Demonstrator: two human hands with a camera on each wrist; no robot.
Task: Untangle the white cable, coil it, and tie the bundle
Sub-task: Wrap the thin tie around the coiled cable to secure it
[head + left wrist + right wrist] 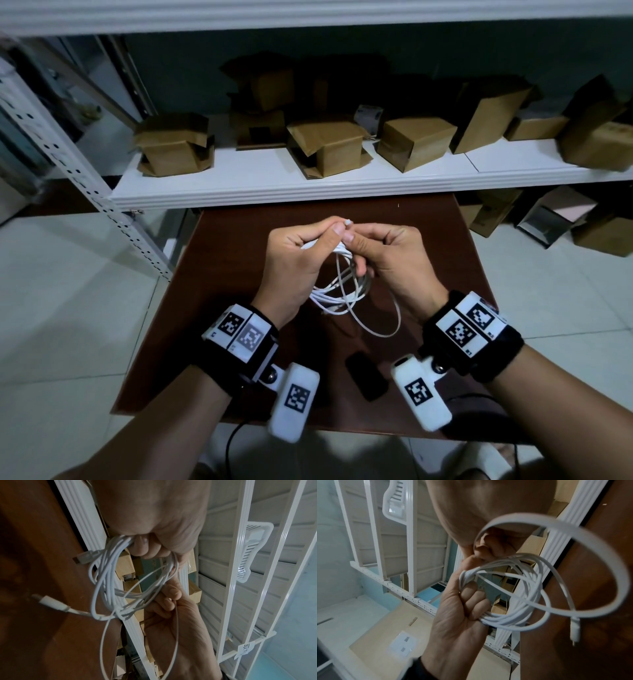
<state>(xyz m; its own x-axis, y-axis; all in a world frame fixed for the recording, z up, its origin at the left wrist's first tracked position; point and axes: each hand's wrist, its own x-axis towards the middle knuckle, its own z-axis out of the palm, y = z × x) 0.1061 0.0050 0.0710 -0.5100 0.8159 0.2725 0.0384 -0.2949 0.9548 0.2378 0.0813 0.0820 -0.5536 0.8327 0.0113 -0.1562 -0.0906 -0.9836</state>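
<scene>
A white cable (342, 291) hangs as a loose coil of several loops above the dark brown table (212, 274). My left hand (329, 233) grips the top of the coil, fingers curled round the bunched strands (471, 574). My right hand (356, 240) pinches the cable right beside it, thumbs nearly touching. One wide loose loop (383, 329) sags below the coil toward the right wrist. In the left wrist view the cable (109, 574) shows a USB plug (82, 558) and a white connector (51, 601) dangling free. In the right wrist view the connector (575, 630) hangs from the wide loop.
A white metal shelf (308, 188) carrying several cardboard boxes (329, 147) stands just behind the table. Its perforated upright (85, 178) slants down on the left. A black object (366, 377) lies on the table near the front edge. Pale floor tiles surround the table.
</scene>
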